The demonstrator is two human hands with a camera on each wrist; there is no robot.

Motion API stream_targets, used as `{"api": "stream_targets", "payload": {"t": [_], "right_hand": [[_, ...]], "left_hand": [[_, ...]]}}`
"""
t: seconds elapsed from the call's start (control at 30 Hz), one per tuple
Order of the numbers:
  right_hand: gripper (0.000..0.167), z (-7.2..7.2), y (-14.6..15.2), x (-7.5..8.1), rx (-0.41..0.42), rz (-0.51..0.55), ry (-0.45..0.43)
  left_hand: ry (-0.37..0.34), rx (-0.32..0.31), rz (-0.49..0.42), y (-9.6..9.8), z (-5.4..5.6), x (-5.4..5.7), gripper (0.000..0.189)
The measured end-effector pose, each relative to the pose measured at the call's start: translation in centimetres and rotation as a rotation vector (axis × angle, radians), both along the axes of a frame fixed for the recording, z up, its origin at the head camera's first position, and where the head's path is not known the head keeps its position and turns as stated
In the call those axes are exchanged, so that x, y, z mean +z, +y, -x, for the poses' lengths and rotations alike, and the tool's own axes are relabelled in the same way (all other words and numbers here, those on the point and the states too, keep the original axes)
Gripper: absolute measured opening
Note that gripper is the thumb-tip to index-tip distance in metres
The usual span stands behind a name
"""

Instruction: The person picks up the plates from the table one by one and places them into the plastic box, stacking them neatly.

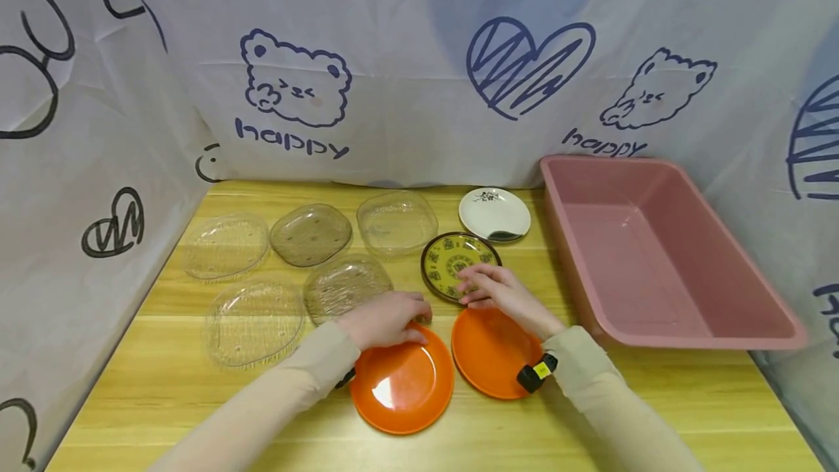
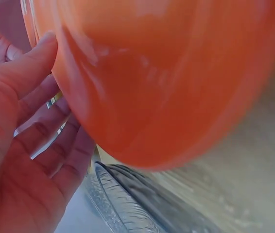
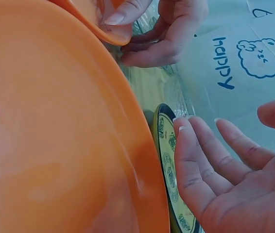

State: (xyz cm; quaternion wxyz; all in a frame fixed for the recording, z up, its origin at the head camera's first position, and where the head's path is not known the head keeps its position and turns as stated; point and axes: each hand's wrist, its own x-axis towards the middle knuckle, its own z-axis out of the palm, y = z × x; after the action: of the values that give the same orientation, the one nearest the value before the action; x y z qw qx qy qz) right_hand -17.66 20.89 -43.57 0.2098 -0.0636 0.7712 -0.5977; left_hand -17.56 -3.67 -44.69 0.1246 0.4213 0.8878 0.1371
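Observation:
Two orange plates lie side by side at the front of the table. On the left orange plate (image 1: 419, 399), my left hand (image 1: 387, 317) pinches the far rim, the thumb on top and the fingers (image 2: 74, 162) around the outer edge. My right hand (image 1: 507, 301) hovers over the far edge of the right orange plate (image 1: 488, 355), its fingers loosely spread and holding nothing. Those fingertips are over a patterned yellow-green plate (image 1: 440, 268) with a dark brown rim; in the right wrist view they appear just beside that plate (image 3: 169, 165).
Several clear and brownish see-through plastic lids or trays (image 1: 255, 323) lie on the left of the wooden table (image 1: 151, 384). A white plate (image 1: 491, 211) with a dark floral print sits at the back. A large pink basin (image 1: 577, 261) stands at the right. Printed cloth hangs behind.

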Motion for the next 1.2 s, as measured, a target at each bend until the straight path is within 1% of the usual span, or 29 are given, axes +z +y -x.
{"api": "stream_targets", "payload": {"t": [0.23,0.47,0.6,0.77,0.87,1.0,1.2], "right_hand": [[0.043,0.17,-0.12,-0.23,0.006,0.010,-0.011],[0.044,0.16,-0.13,-0.39,0.007,0.020,-0.019],[0.043,0.14,-0.09,-0.45,0.008,0.026,-0.026],[0.043,0.11,0.06,-0.49,0.011,0.038,-0.032],[0.043,0.11,0.17,-0.56,0.006,0.056,-0.039],[0.042,0.12,0.27,-0.69,-0.002,0.073,-0.044],[0.044,0.05,0.32,-0.62,-0.015,0.085,-0.040]], "left_hand": [[-0.063,-0.003,0.010,0.41,0.53,-0.10,0.016],[-0.133,0.013,0.020,0.70,0.79,-0.08,0.016],[-0.154,0.014,0.034,0.81,0.86,-0.14,0.016],[-0.166,-0.002,0.041,0.68,0.90,-0.10,0.018],[-0.195,-0.006,0.033,0.50,0.91,0.04,0.020],[-0.249,0.000,-0.005,0.20,0.91,0.24,0.024],[-0.273,0.019,-0.035,-0.09,0.98,0.18,0.024]]}}
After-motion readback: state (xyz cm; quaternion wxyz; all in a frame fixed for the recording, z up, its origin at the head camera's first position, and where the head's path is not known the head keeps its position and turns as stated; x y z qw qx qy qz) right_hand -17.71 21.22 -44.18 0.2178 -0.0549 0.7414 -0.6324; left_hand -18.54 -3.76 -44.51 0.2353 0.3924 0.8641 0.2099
